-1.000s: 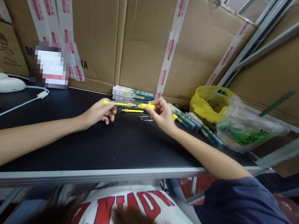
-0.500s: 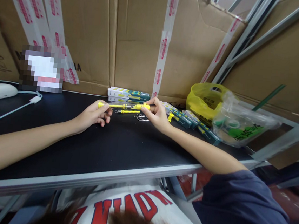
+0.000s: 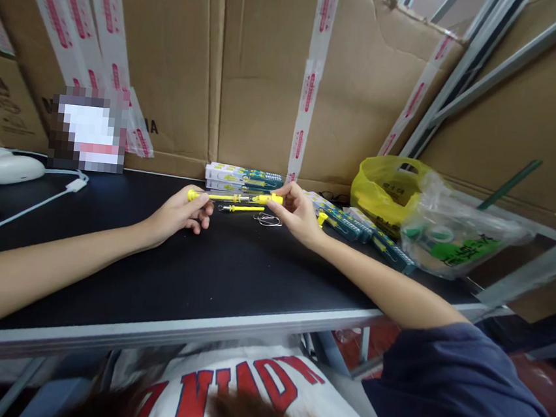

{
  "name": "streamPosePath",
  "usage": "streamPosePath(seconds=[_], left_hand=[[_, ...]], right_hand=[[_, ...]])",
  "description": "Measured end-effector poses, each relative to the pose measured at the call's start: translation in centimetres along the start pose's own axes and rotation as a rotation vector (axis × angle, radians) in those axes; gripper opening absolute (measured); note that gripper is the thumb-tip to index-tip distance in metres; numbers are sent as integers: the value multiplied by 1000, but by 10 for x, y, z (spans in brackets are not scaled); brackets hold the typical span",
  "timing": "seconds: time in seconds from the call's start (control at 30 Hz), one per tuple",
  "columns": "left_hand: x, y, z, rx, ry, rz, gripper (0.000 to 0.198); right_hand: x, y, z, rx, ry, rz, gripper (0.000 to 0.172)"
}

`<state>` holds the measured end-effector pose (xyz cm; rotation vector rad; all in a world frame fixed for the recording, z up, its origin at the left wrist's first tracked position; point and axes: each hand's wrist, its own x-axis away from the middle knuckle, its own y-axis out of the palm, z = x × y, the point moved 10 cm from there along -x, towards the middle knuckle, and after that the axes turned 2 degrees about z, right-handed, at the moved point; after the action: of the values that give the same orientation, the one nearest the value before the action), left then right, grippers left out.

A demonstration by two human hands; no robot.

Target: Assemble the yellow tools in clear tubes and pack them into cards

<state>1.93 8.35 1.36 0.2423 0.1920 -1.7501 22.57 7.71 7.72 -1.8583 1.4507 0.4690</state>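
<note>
My left hand (image 3: 184, 211) is closed in a pinch on the yellow end of a thin yellow rod (image 3: 222, 197), which has a metal tip pointing right. Opposite it, my right hand (image 3: 301, 216) pinches a short yellow plastic piece (image 3: 268, 199). The rod's tip and this piece meet or nearly meet; I cannot tell if they touch. Just behind and below them on the table lies a second yellow rod (image 3: 242, 209) with a metal end. Thin bent wire loops (image 3: 268, 219) lie beside my right hand, and a small yellow part (image 3: 322, 219) is behind its wrist.
Flat printed boxes (image 3: 241, 177) are stacked at the back of the black table (image 3: 193, 272), more boxes (image 3: 350, 225) to the right. A yellow bag (image 3: 382, 192) and a clear bag (image 3: 460, 252) stand at right. White cables (image 3: 37, 202) and a white device (image 3: 9, 168) are at left.
The whole view has shifted a little, so everything appears slightly further right. Both hands keep their grips, and the two yellow pieces stay in nearly the same position to each other.
</note>
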Motion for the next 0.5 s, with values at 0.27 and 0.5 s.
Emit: streamPosePath(seconds=[0.27, 0.5], left_hand=[[-3, 1, 34, -248, 163, -30, 32], [-1, 12, 29, -267, 101, -118, 27]], right_hand=[[-27, -7, -2, -87, 64, -67, 38], [-63, 18, -11, -89, 38, -163, 39]])
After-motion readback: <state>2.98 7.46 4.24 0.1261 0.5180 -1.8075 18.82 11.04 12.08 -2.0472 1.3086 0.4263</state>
